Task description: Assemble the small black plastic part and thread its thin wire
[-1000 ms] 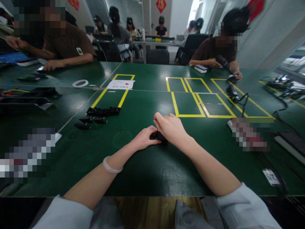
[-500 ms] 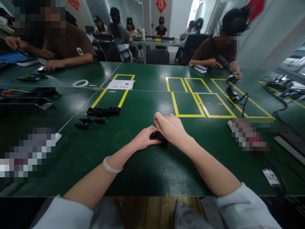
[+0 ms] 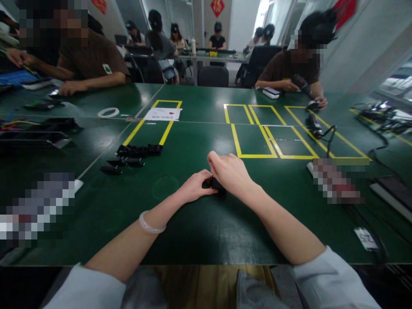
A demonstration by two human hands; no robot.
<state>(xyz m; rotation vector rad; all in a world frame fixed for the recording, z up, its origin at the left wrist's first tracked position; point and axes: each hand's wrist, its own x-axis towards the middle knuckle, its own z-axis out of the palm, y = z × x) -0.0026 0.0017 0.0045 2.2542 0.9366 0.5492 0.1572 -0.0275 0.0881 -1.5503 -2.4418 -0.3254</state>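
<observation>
On the green table (image 3: 193, 240) in front of me is a small black part (image 3: 217, 184), mostly covered by my hands. My left hand (image 3: 195, 187) pinches its left side between thumb and fingers. Over its top sits my right hand (image 3: 232, 172), closed with the fingers curled in; whatever those fingers grip is hidden behind the knuckles. To the left lie several similar black pieces (image 3: 131, 162), beside a longer row of black parts (image 3: 141, 149).
Yellow tape outlines (image 3: 257, 156) mark the table ahead. A white sheet (image 3: 163, 114) and a roll of tape (image 3: 108, 113) lie at far left. Blurred-out devices flank me. At right, a co-worker (image 3: 289, 68) holds a power tool (image 3: 301, 84); another person (image 3: 93, 60) sits at left.
My right hand has shifted very slightly over the black part. Otherwise both hands and the objects on the table stay where they were.
</observation>
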